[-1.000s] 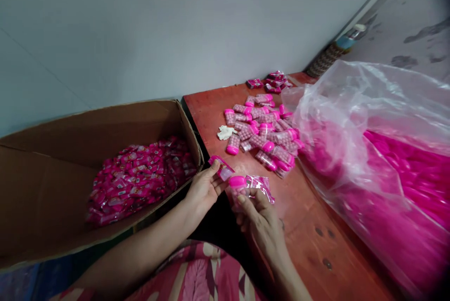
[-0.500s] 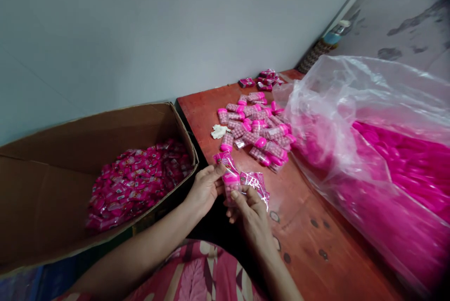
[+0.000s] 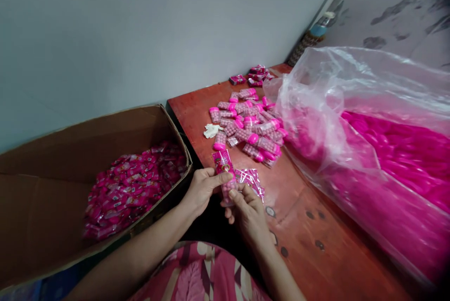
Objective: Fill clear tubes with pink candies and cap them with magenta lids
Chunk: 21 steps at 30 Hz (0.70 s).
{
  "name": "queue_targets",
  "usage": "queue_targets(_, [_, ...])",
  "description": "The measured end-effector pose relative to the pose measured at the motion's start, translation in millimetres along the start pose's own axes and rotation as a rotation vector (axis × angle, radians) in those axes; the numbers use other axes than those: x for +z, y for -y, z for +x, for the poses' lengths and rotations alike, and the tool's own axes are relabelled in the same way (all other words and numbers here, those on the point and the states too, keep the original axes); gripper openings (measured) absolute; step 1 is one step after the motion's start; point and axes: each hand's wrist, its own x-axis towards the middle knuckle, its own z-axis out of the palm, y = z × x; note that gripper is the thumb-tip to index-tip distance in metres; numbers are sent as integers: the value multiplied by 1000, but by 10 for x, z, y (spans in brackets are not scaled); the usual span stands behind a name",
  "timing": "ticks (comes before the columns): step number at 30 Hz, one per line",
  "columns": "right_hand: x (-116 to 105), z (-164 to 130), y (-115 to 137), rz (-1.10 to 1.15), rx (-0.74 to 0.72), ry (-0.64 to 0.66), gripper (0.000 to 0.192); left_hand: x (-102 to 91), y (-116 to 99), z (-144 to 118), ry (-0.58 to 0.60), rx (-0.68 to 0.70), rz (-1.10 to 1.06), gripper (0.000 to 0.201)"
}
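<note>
Far left: open carton (image 3: 42, 188) beside the surface (image 3: 298, 244), part filled with a heap of pink wrapped packs (image 3: 137, 186). Just right of the carton's corner, left hand (image 3: 201, 188), grip pinched on a printed pink sleeve (image 3: 222, 161), thumb and forefinger at its lower end, sleeve standing nearly upright. Touching it from below, a small tube (image 3: 228, 187) of pink balls, mostly hidden between the fingers; held up over the near edge of the surface, not resting on it. Right hand (image 3: 248, 209) next, grip closed on the tube's lower part, with a few spare sleeves (image 3: 251, 179) tucked against the same fingers. Likely very light; tube looks like thin clear plastic, stiff enough for a fingertip pinch but smooth, so apt to slip or roll if laid down. Sleeve a soft glossy film, crinkles easily, best taken near its open mouth by the edges. Tube best held across the body, low down. Farther back, a loose pile of tubes (image 3: 251, 125) with pink caps, a white scrap (image 3: 212, 131) at its left edge, a few packs (image 3: 253, 73) near the wall. Far right: large clear bag (image 3: 369, 151), slack, full of pink items, spread over the surface.
</note>
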Motion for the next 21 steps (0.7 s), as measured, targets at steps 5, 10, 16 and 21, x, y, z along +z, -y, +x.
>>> queue_targets(5, [-11,-12,-6,-190,-105,-143,23,52,19,-22,-47,1,-3,23])
queue_targets(10, [-13,-8,-7,80,-15,-15,22,67,-4,-43,48,-77,-3,28])
queue_targets(16, [-2,-34,-20,-178,-106,-156,22,52,49,-29,-24,-30,-45,21])
queue_targets(21, [-15,11,-32,132,-51,-64,20,97,137,-102,98,-91,-35,27])
